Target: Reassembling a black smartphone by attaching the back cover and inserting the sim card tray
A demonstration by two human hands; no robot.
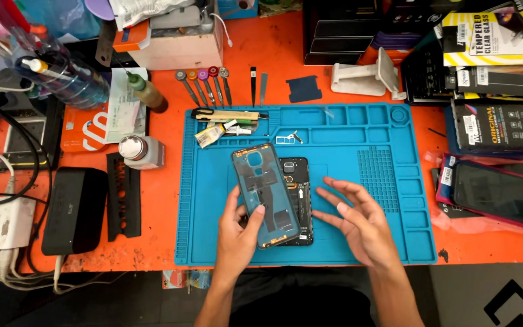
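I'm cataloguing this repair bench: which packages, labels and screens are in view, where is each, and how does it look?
Screen-protector box: top right, flat, yellow, white and black.
Dark boxes: stacked below it, black with an orange accent.
Phone screen: right edge, dark glass, reddish rim, in clear wrap.
Orange card: left of the blue mat, white shapes.

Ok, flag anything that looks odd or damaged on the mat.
The phone on the blue mat lies open, its insides bare. Its back cover is off and tilted in the left hand. No spill shows.
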